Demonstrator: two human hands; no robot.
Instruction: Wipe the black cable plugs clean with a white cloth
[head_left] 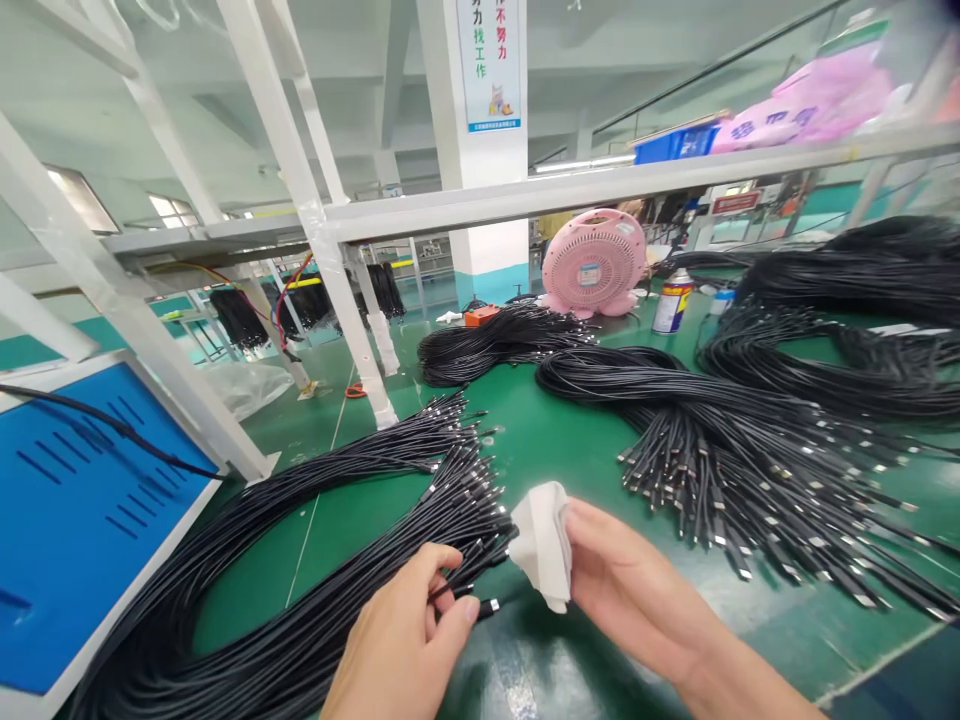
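My left hand [409, 625] is pinched on a few black cables [469, 590] near their metal plug ends, low in the middle of the view. My right hand [630, 590] holds a folded white cloth [544, 540] right beside those plug tips. The held cables belong to a long black bundle [300, 560] that runs left across the green table [555, 440].
More black cable bundles [750, 450] with metal plugs lie to the right and behind. A blue and white machine case [67, 510] sits at the left edge. A pink fan [592, 262], a spray can [672, 300] and white frame posts [322, 230] stand further back.
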